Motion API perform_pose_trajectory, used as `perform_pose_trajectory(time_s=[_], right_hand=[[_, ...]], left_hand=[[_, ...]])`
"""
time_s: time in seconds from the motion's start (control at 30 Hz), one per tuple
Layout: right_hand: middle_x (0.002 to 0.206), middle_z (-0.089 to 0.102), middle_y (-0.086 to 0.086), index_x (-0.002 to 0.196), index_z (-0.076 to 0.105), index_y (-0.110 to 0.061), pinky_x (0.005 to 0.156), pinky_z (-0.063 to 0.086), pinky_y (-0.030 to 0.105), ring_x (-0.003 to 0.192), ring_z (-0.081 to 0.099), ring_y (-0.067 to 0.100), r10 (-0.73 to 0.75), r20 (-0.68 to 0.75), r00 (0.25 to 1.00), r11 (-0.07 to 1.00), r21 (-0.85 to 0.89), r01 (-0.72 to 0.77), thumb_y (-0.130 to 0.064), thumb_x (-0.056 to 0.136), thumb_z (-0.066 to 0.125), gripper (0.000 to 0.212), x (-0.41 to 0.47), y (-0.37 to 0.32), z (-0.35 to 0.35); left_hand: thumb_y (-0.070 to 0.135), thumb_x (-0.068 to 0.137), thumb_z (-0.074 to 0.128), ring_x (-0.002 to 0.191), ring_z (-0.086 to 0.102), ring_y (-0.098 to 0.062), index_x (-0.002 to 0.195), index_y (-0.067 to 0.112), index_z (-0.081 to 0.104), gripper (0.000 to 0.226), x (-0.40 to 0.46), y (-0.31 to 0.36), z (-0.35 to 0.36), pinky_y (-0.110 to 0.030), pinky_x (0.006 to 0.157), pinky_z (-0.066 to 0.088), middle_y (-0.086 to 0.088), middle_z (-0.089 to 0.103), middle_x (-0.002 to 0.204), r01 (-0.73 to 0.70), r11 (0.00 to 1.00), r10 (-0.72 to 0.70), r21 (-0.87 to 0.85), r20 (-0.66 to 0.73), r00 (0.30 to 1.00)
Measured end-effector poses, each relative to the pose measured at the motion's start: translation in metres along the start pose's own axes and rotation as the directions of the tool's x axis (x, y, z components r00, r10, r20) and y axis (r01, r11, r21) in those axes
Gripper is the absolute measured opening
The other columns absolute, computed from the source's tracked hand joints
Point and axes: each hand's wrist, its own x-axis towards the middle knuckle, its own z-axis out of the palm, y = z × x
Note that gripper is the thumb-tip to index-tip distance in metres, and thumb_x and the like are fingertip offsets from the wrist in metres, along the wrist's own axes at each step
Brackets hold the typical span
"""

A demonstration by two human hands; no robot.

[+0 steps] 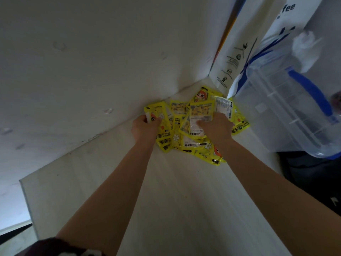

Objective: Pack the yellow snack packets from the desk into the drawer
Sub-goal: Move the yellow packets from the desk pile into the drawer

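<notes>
Packing has barely begun: the yellow snack packets (191, 126) all lie heaped on the tabletop (166, 200) against the wall. The left hand (145, 128) grips one packet, the right hand (215, 126) pinches another; no drawer shows.

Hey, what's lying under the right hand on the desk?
The right hand rests on a heap of yellow packets, fingers pinching one with a white panel. More packets overlap beneath, on the pale desk. What lies directly under the palm is covered.
</notes>
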Motion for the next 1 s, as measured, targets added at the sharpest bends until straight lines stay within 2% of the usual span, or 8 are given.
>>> perform_pose_trajectory(time_s=[0.13, 0.2, 0.27, 0.43, 0.53, 0.63, 0.77, 1.0], right_hand=[[0.108, 0.061, 0.012, 0.102, 0.066, -0.016, 0.080, 0.029, 0.035, 0.108, 0.053, 0.036, -0.001, -0.016, 1.000, 1.000, -0.007, 0.001, -0.048, 0.074, 0.062, 0.042, -0.001, -0.004, 0.004], [0.107, 0.063, 0.012, 0.103, 0.067, -0.016, 0.086, 0.044, 0.035, 0.103, 0.058, 0.035, -0.022, 0.007, 1.000, 0.997, 0.071, 0.021, -0.050, 0.069, 0.062, 0.048, -0.002, -0.006, 0.004], [0.106, 0.065, 0.014, 0.104, 0.068, -0.013, 0.085, 0.053, 0.041, 0.098, 0.063, 0.034, -0.056, 0.004, 0.998, 0.987, 0.154, 0.055, -0.042, 0.071, 0.066, 0.045, -0.003, -0.008, 0.004], [0.104, 0.070, 0.011, 0.106, 0.070, -0.010, 0.075, 0.049, 0.029, 0.094, 0.065, 0.027, -0.100, -0.030, 0.995, 0.958, 0.266, 0.104, -0.019, 0.085, 0.065, 0.023, -0.006, -0.008, -0.002], [0.100, 0.072, 0.009, 0.104, 0.071, -0.011, 0.079, 0.055, 0.034, 0.090, 0.067, 0.025, -0.087, -0.059, 0.994, 0.925, 0.366, 0.102, -0.018, 0.084, 0.067, 0.021, -0.010, -0.010, -0.008], [0.095, 0.070, 0.004, 0.102, 0.069, -0.011, 0.060, 0.053, 0.015, 0.080, 0.065, 0.019, -0.111, -0.065, 0.992, 0.890, 0.437, 0.129, -0.015, 0.085, 0.066, 0.017, -0.012, -0.007, -0.017], [0.096, 0.071, 0.001, 0.103, 0.067, -0.017, 0.080, 0.058, 0.038, 0.088, 0.068, 0.020, -0.088, -0.062, 0.994, 0.819, 0.564, 0.107, -0.014, 0.084, 0.065, 0.019, -0.018, 0.003, -0.030], [0.092, 0.066, 0.003, 0.096, 0.060, -0.015, 0.073, 0.056, 0.037, 0.082, 0.065, 0.020, 0.024, -0.052, 0.998, 0.709, 0.705, 0.020, -0.003, 0.084, 0.063, 0.017, -0.034, 0.043, -0.052]], left_hand=[[0.029, 0.070, 0.074, 0.066, 0.071, -0.017, 0.081, 0.020, 0.070, 0.015, 0.000, 0.003, 0.003, -0.044, 0.071, 0.060, -0.005, 0.073, 0.075, -0.023, 1.000, 0.023, 0.001, 0.007, 1.000], [0.024, 0.073, 0.074, 0.065, 0.071, -0.017, 0.082, 0.016, 0.070, 0.013, 0.000, 0.004, 0.005, -0.043, 0.070, 0.061, -0.006, 0.073, 0.075, -0.032, 0.999, 0.032, 0.009, -0.003, 0.999], [0.023, 0.074, 0.075, 0.066, 0.071, -0.021, 0.080, 0.013, 0.070, 0.012, -0.001, 0.005, 0.007, -0.043, 0.068, 0.061, -0.007, 0.072, 0.073, -0.050, 0.999, 0.050, 0.010, -0.007, 0.999], [0.022, 0.077, 0.074, 0.060, 0.069, -0.017, 0.083, 0.010, 0.070, 0.014, -0.003, 0.009, 0.010, -0.033, 0.058, 0.058, -0.009, 0.072, 0.073, -0.065, 0.998, 0.065, -0.019, -0.027, 0.998], [0.022, 0.078, 0.073, 0.058, 0.066, -0.014, 0.083, 0.010, 0.068, 0.014, -0.005, 0.011, 0.011, -0.026, 0.053, 0.051, -0.007, 0.071, 0.072, -0.059, 0.997, 0.057, -0.053, -0.043, 0.997], [0.019, 0.079, 0.073, 0.061, 0.065, -0.016, 0.078, 0.017, 0.063, 0.011, -0.007, 0.014, 0.007, -0.026, 0.055, 0.051, 0.001, 0.065, 0.067, -0.064, 0.993, 0.059, -0.102, -0.053, 0.997], [0.016, 0.079, 0.071, 0.060, 0.065, -0.015, 0.074, 0.021, 0.059, 0.015, -0.016, 0.013, -0.006, -0.029, 0.056, 0.054, 0.000, 0.065, 0.073, -0.143, 0.981, 0.136, -0.134, -0.061, 0.989], [0.006, 0.080, 0.073, 0.056, 0.065, -0.013, 0.098, 0.010, 0.057, 0.024, -0.031, 0.010, -0.022, -0.027, 0.053, 0.055, -0.003, 0.063, 0.078, -0.095, 0.955, 0.117, -0.281, 0.062, 0.991]])
